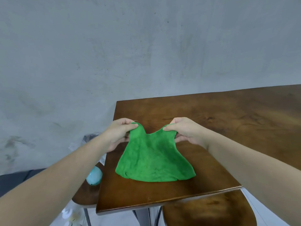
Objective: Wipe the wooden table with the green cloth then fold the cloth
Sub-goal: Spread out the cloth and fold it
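Both hands, left (119, 134) and right (184, 132), pinching far corners of cloth (154, 160) on table (228, 128); soft, light, limp, best held by corners.

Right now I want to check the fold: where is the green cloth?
In the head view the green cloth is centre frame, its far corners pinched by the left hand and right hand, its near edge on the wooden table.

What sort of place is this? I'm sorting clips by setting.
Probably a plain indoor room, perhaps a cafe corner or workroom. A bare grey concrete wall backs a dark wooden table with wooden stools tucked beside it, and both hands hold a green cloth.
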